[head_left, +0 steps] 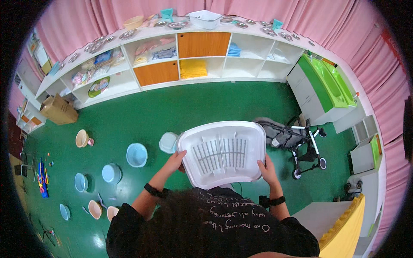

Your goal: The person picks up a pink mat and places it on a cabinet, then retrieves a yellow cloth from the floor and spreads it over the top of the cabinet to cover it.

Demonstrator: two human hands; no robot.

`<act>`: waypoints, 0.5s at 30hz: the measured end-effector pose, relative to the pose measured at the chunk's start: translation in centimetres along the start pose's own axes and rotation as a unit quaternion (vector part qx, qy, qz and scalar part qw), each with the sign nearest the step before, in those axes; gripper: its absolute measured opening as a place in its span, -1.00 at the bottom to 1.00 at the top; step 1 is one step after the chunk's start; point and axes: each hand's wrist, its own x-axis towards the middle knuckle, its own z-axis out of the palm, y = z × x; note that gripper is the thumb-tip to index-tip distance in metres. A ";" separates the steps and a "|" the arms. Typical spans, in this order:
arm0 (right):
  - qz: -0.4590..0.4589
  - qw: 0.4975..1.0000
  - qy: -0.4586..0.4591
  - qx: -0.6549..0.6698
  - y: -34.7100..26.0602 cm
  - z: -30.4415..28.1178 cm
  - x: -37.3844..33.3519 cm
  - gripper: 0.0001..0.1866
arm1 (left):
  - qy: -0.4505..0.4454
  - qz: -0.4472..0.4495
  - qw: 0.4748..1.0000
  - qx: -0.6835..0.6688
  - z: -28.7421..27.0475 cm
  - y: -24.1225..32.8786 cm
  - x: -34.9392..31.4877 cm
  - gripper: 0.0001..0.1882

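Observation:
A large white plastic basin (221, 155) with rows of grey slots across its bottom is held up in front of me, its hollow side facing me. My left hand (175, 161) grips its left rim, thumb on the inside. On the opposite rim my right hand (267, 169) is closed in the same way. Just beyond my left hand, a pale bluish-white tub (168, 142) lies on the floor, partly hidden by the basin. A light blue basin (137, 155) stands to the left of it.
Several blue and peach basins (95, 209) are scattered over the green floor at left. A folded stroller (297, 139) lies right of the basin. White shelves (245, 64) line the far wall, a cardboard box (59, 109) at their left end. A green-topped cabinet (318, 88) stands at right.

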 end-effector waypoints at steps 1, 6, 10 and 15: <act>0.033 0.999 -0.017 -0.019 1.0 -1.5 2.2 -0.55 | -0.009 0.005 1.000 0.013 1.2 1.6 2.1 -0.49; 0.062 0.995 -0.055 -0.062 4.6 -7.8 15.0 -0.59 | -0.006 -0.013 1.000 -0.007 5.5 6.8 14.3 -0.50; -0.034 0.992 -0.028 -0.116 3.1 -12.6 25.5 -0.55 | 0.050 0.029 0.997 -0.045 9.0 14.1 20.7 -0.50; -0.075 0.990 -0.045 -0.113 0.4 -17.0 39.0 -0.54 | 0.030 0.047 0.993 -0.103 10.7 21.1 29.4 -0.49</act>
